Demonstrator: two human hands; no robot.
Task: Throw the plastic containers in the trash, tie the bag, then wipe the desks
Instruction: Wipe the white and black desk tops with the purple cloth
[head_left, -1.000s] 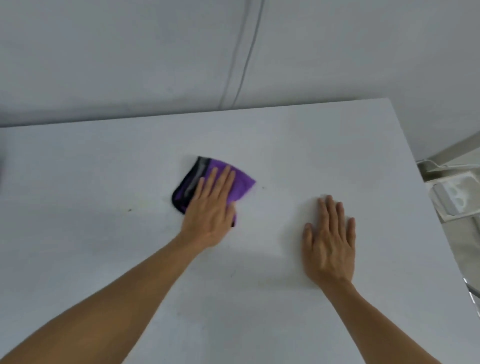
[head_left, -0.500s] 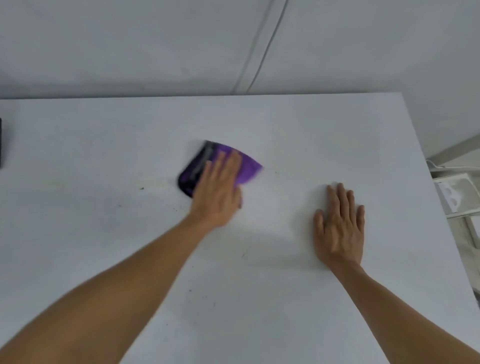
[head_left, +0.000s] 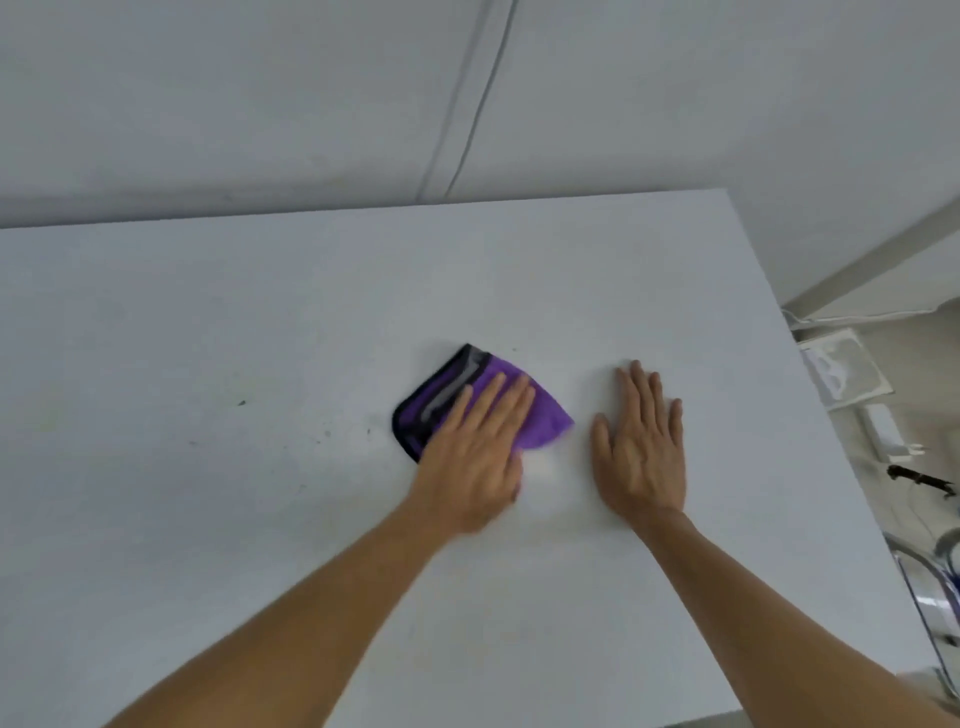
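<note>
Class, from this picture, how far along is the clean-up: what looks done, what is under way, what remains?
Done: no containers lie on the desk; the bag is out of view, so unconfirmed. In hand: the left hand presses the purple cloth down, the right hand rests beside it. Left: dark specks to the cloth's left need wiping.

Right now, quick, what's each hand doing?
Left hand: open, pressing flat on the purple cloth.
Right hand: open, flat on the desk, holding nothing.
</note>
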